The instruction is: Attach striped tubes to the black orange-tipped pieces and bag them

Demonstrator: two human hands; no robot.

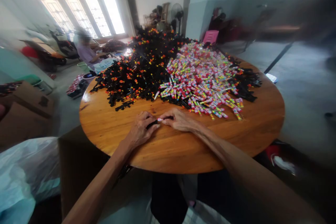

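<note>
My left hand (143, 126) is closed around a small black toy gun (151, 123), most of which the fingers hide. My right hand (177, 119) pinches a small pink-and-white candy tube (159, 120) whose end meets the toy gun's tip. Both hands rest low over the near part of the round wooden table (183, 150). Beyond them lies a heap of black toy guns with orange and yellow parts (141, 66). To its right spreads a pile of candy tubes (202, 77) in pink, white, yellow and green. One loose black toy gun (124, 105) lies just past my left hand.
At the left are cardboard boxes (26, 112) and a clear plastic bag (31, 168). Another person (88, 50) sits near the window. A pink plastic chair (210, 36) and a standing fan (177, 13) are behind the table.
</note>
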